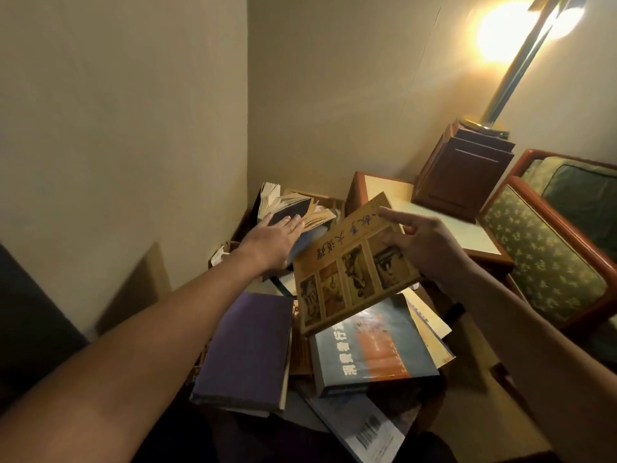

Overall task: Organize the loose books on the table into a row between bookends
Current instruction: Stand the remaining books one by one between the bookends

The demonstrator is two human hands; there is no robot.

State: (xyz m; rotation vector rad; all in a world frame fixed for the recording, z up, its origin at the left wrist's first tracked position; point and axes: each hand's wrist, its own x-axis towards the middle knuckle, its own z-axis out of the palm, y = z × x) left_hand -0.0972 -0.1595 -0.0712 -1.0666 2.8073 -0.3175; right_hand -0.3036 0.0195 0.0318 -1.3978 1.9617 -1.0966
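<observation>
Loose books lie in a heap low in the middle of the view. The right hand (430, 248) grips a yellow book (350, 269) by its far end, thumb on the cover and forefinger stretched out, holding it tilted above the heap's centre. The left hand (273, 240), fingers straight, rests flat on a dark book (293, 208) among fanned ones at the heap's eleven o'clock. A purple book (247, 349) lies at eight o'clock and a blue book (370, 352) at five. A lit lamp (521, 61) stands at two o'clock, an armchair (547, 248) at three.
</observation>
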